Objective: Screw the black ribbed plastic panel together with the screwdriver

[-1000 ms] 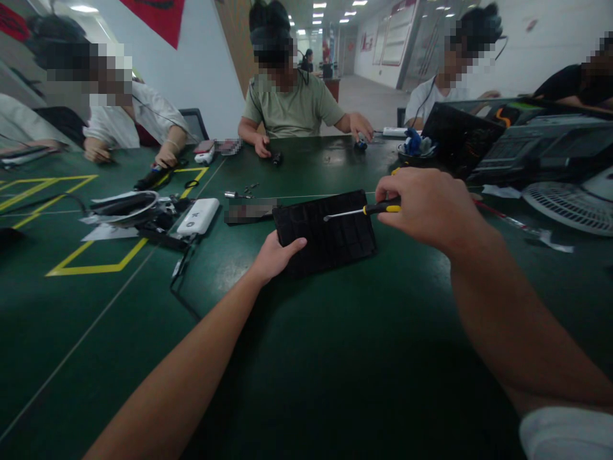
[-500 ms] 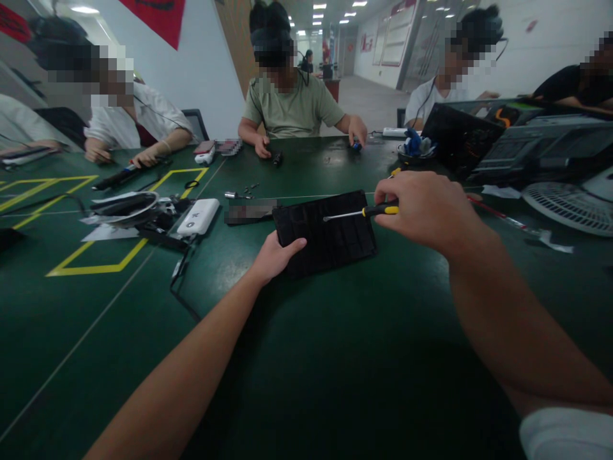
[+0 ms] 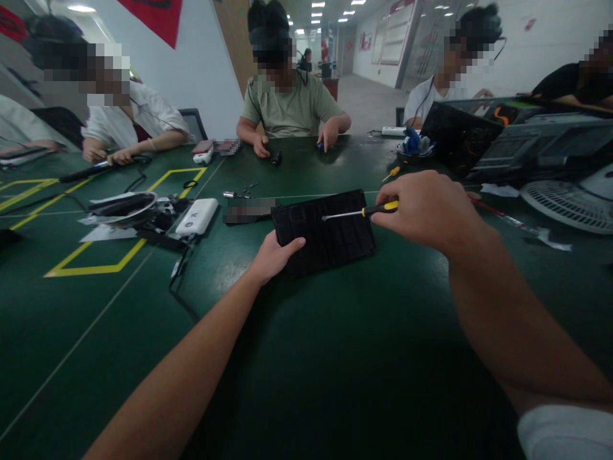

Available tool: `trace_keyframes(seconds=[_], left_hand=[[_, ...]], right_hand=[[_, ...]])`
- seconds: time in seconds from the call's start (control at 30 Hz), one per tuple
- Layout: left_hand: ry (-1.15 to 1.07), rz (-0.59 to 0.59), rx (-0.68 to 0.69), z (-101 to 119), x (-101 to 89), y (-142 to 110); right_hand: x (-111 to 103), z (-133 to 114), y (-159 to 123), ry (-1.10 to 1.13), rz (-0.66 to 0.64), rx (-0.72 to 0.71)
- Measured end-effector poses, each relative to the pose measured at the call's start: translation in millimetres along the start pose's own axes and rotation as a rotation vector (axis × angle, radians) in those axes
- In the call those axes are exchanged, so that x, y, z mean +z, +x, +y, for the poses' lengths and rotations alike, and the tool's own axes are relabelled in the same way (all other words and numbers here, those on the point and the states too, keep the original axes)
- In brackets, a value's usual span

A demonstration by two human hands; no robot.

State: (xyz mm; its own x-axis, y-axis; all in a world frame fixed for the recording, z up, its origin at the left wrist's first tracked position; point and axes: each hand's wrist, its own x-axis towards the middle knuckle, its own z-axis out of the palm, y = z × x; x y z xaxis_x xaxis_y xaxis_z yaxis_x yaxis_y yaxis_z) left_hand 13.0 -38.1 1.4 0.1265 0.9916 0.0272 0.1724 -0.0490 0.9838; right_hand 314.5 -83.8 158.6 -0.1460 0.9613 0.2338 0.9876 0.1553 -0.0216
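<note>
My left hand [image 3: 276, 257] grips the left edge of a flat black rectangular panel [image 3: 335, 237] with ribbed or sectioned markings, its thumb lying on top. Between the fingers of my right hand [image 3: 421, 207] is a screwdriver [image 3: 380, 209] with a black-and-yellow handle. Its metal shaft points left across the panel, the tip over the panel's middle; whether the tip touches the surface I cannot tell. Just behind the panel's left corner lies a dark flat piece [image 3: 249, 213], partly blurred out. Small metal bits [image 3: 246, 189] are scattered beyond it.
Left of the panel sit a white power bank [image 3: 197, 217] with a cable and a heap of dark parts [image 3: 127, 207]. A second yellow-handled screwdriver [image 3: 393, 172], a white fan grille [image 3: 567, 204] and a computer case [image 3: 541, 137] are to the right. Several people sit around the green table [image 3: 306, 358].
My hands, the panel and the screwdriver hold almost the same pose. Across the table, a co-worker's hand has moved left with a small blue thing; the person at left has shifted a black tool leftward.
</note>
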Motion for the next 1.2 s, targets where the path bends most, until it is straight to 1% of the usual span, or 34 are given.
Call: trace_keyframes(seconds=[0.13,0.23,0.33,0.47,0.7,0.87,1.2], left_hand=[[-0.008,-0.003,0.000,1.8,0.5,-0.6],[-0.006,-0.005,0.002,2.7,0.8,-1.0],[-0.009,-0.005,0.002,2.5,0.9,-1.0],[0.000,-0.007,0.008,1.2,0.7,-0.4],[0.008,-0.018,0.008,-0.5,-0.2,0.4],[0.032,-0.016,0.015,-1.2,-0.9,1.5],[-0.002,-0.014,0.000,-0.7,-0.7,1.9]], right_hand=[[0.5,-1.0,-1.7,-0.002,0.018,0.011],[1.6,-0.8,-2.9,0.023,0.038,-0.011],[2.3,-1.0,-3.5,0.025,0.035,-0.034],[2.9,-1.6,-3.0,0.016,0.041,-0.021],[3.1,-2.2,0.3,-0.004,0.006,-0.011],[3.2,-1.8,0.4,0.001,0.020,0.002],[3.7,-1.4,-0.7,0.006,0.004,0.012]])
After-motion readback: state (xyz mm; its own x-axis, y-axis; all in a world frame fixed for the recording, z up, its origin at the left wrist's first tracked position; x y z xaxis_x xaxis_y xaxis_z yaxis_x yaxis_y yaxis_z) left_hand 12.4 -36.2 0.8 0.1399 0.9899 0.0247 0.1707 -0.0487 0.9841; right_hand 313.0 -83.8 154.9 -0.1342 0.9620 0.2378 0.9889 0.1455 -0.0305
